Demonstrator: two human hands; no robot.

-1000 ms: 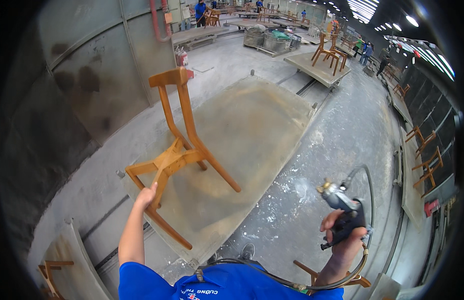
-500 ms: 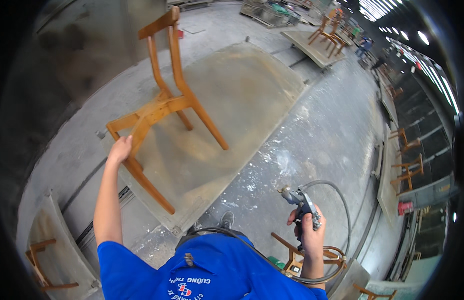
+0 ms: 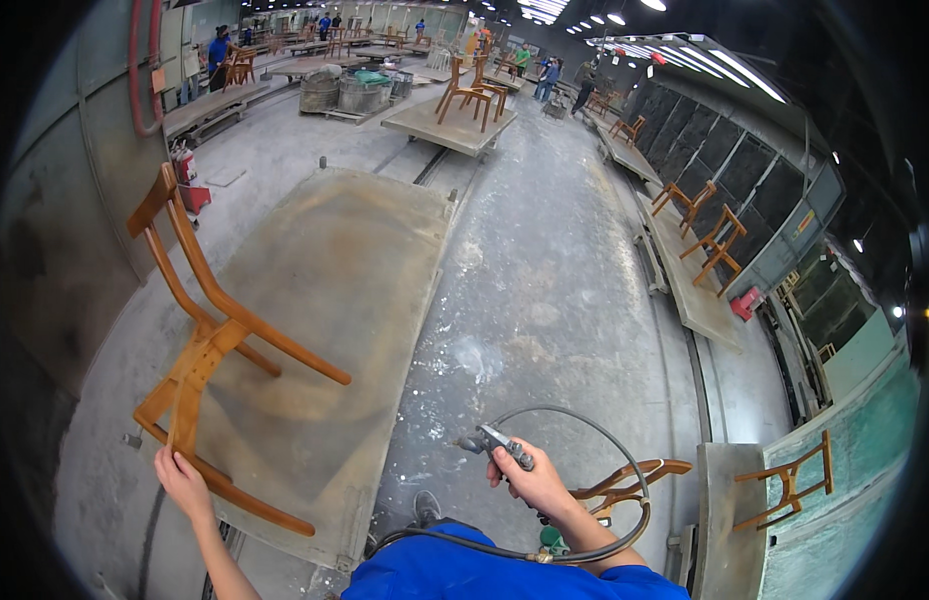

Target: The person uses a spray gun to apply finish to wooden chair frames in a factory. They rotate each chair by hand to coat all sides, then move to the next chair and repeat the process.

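Note:
A brown wooden chair frame point(image 3: 213, 352) without a seat panel stands tilted on a flat, stained platform point(image 3: 315, 260) at my left. My left hand point(image 3: 188, 484) is closed on the near end of its seat frame, beside a front leg. In my right hand point(image 3: 533, 478) is a spray gun point(image 3: 503, 443), its nozzle pointing left, toward the platform side but apart from the chair. A grey hose point(image 3: 625, 440) loops from the gun round my right forearm and across my waist.
Another wooden chair frame point(image 3: 635, 478) stands behind my right forearm, near a green container point(image 3: 553, 540). More chairs stand on a right-hand platform point(image 3: 700, 300) and a far platform point(image 3: 450, 125). Floor rails point(image 3: 697, 370) run along the right. Several people work far off.
The view has swung up and to the right, bringing more of the hall into sight. My left hand stays on the chair; my right hand still holds the spray gun, now nearer the middle.

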